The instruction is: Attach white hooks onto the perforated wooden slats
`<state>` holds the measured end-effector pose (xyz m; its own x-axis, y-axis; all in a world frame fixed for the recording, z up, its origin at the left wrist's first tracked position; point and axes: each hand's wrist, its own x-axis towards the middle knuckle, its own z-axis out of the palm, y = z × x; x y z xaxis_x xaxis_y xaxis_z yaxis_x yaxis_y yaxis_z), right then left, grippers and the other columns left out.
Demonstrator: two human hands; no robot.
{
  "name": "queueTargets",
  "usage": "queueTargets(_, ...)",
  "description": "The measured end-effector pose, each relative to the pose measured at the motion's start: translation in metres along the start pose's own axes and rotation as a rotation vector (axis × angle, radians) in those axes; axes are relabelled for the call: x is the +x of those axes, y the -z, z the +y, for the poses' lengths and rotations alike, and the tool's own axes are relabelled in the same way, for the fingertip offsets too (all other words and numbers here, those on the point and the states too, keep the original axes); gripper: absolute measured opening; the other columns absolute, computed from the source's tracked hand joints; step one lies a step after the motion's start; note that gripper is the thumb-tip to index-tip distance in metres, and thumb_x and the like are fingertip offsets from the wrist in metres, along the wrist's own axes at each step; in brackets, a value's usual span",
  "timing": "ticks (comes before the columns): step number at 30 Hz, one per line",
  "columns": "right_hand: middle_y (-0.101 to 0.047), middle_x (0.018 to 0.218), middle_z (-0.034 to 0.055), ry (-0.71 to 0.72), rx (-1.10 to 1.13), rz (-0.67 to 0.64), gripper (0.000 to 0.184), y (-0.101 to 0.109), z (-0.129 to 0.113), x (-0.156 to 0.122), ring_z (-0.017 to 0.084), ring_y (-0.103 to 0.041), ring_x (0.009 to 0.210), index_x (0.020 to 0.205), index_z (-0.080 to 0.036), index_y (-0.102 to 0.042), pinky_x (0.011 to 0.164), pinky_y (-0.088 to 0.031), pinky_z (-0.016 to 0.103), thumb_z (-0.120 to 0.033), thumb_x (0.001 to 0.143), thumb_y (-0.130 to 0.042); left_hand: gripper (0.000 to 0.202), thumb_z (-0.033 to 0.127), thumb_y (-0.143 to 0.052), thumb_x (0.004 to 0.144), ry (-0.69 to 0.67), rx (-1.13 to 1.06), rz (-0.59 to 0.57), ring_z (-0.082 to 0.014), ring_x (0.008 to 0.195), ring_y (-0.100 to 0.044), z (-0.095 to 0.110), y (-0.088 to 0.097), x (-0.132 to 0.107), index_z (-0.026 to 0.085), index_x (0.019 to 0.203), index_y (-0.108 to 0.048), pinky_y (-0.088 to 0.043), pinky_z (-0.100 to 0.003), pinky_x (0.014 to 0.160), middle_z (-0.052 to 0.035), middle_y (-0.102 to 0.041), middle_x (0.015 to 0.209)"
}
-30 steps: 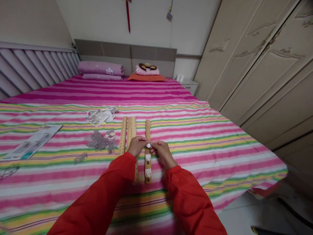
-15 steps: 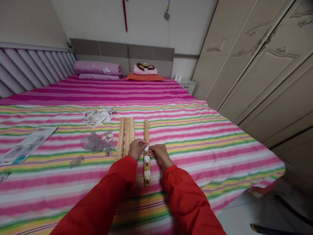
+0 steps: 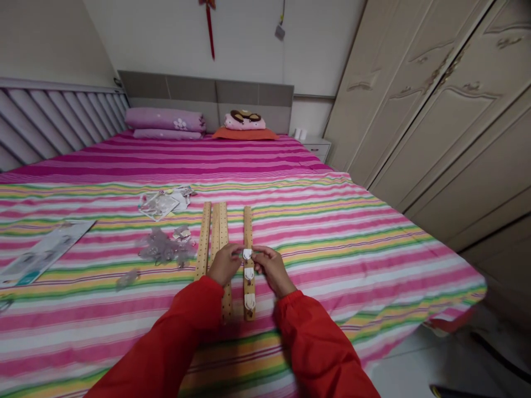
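Note:
A narrow wooden strip with rows of holes point(image 3: 248, 226) lies lengthwise in front of me on the striped cloth. Three small white card-like pieces sit along it: a near one point(image 3: 249, 302), a middle one point(image 3: 249, 273) and a far one point(image 3: 247, 254). Each seems to carry a small metallic bit, too small to make out. My left hand point(image 3: 226, 264) pinches the far piece at its left edge. From the other side, my right hand point(image 3: 274, 270) has thumb and finger closed at its right edge. More holed wooden strips point(image 3: 203, 237) lie just left, partly under my left hand.
Left of the strips is a heap of small clear bags point(image 3: 164, 246), with a single bag point(image 3: 128, 279) nearer me. Opened packets point(image 3: 164, 203) lie beyond. A long flat package point(image 3: 45, 251) is at far left. Folded bedding point(image 3: 166, 120) and a wardrobe point(image 3: 448, 116) stand farther off.
The far white piece has gone from tilted between my fingers to lying flatter and straighter on the strip. My left hand has shifted slightly left and down.

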<state>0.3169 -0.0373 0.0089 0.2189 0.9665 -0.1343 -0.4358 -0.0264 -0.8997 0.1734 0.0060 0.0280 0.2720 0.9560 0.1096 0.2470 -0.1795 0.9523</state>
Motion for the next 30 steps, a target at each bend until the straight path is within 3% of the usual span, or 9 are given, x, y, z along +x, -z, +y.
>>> queueTargets(7, -0.052, 0.043, -0.0075, 0.006, -0.040, -0.016, 0.031, 0.001, 0.003, 0.000, 0.006, -0.042, 0.034, 0.084, -0.013, -0.071, 0.033, -0.028, 0.018, -0.023, 0.055, -0.075, 0.027, 0.016, -0.068, 0.055, 0.032, -0.039, -0.058, -0.0173, 0.077, -0.064, -0.001, -0.002, -0.001, 0.017, 0.081, -0.073, -0.054, -0.032, 0.075, -0.0041, -0.065, 0.083)
queueTargets(18, -0.048, 0.041, -0.0091, 0.039, -0.067, 0.010, 0.027, -0.002, 0.004, -0.002, 0.005, -0.036, 0.033, 0.082, -0.013, -0.071, 0.033, -0.024, 0.019, -0.024, 0.058, -0.072, 0.021, 0.012, -0.066, 0.058, -0.001, 0.097, 0.063, -0.0144, 0.066, -0.061, 0.004, -0.008, 0.000, 0.018, 0.077, -0.074, -0.052, -0.029, 0.069, -0.0017, -0.062, 0.074)
queueTargets(30, -0.048, 0.041, -0.0094, 0.050, -0.065, 0.029, 0.024, -0.003, 0.003, -0.002, 0.005, -0.036, 0.032, 0.079, -0.015, -0.069, 0.033, -0.023, 0.019, -0.024, 0.057, -0.072, 0.021, 0.010, -0.066, 0.059, 0.017, 0.148, 0.077, -0.0137, 0.065, -0.058, 0.003, -0.011, 0.003, 0.020, 0.075, -0.075, -0.050, -0.027, 0.066, -0.0004, -0.059, 0.069)
